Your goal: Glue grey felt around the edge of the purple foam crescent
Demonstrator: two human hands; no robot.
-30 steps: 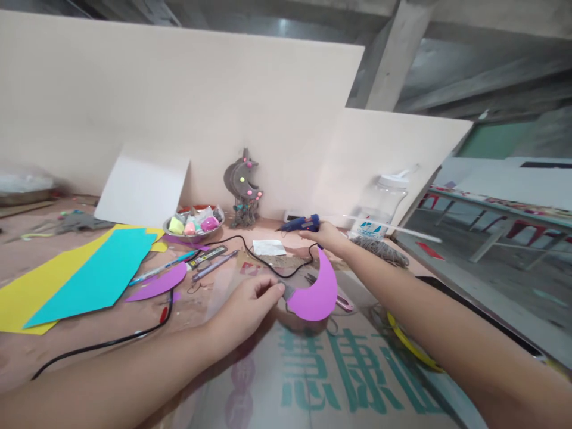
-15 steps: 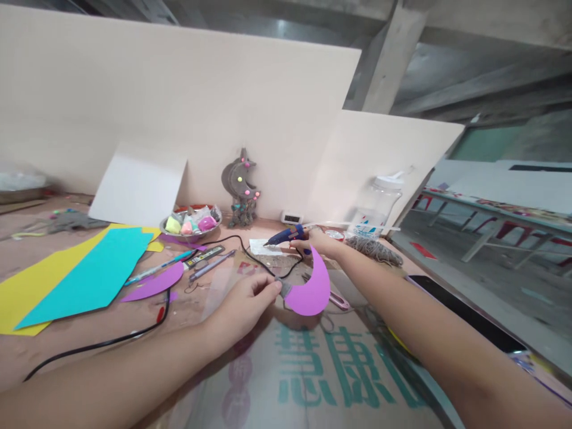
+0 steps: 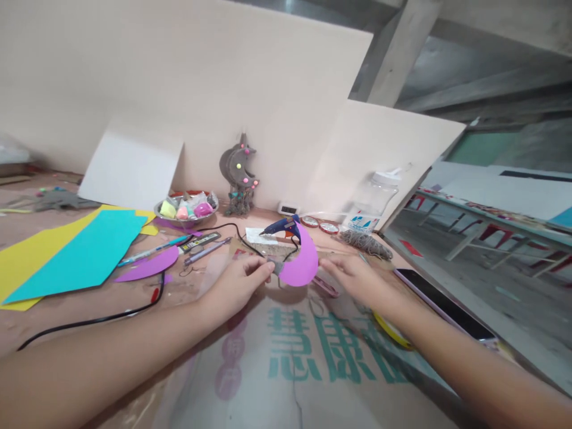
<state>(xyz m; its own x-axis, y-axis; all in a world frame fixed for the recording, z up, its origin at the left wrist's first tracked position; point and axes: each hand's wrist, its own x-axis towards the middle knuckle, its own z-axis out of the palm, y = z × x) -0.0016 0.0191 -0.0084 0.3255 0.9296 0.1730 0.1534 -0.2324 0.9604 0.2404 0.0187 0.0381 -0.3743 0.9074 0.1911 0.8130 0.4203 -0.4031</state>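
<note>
My left hand [image 3: 241, 280] pinches the wrapped end of a purple paper crescent [image 3: 301, 262]. Grey yarn [image 3: 277, 266] is wound around that tip. To the right of the crescent is my right hand [image 3: 351, 274], its fingers drawn together close to the paper's edge; whatever they hold is too small to make out. Behind the crescent a blue glue gun [image 3: 279, 226] rests with its nozzle over a small white sheet [image 3: 260, 236]. Pink-handled scissors [image 3: 327, 287] lie partly hidden beneath the crescent.
Cardboard [image 3: 250, 381] covers the front. Leftward lie a turquoise sheet [image 3: 80, 253], a craft knife [image 3: 201, 242], pens and a black cord [image 3: 89, 322]. A bowl of clay [image 3: 185, 208] and a grey moon ornament [image 3: 236, 170] stand behind. Rightward are a yarn bundle [image 3: 366, 243], bottle [image 3: 370, 199] and phone [image 3: 442, 304].
My right hand has let go of the glue gun, now resting on the table, and come back toward the crescent. My left hand still holds the crescent. The view has shifted slightly.
</note>
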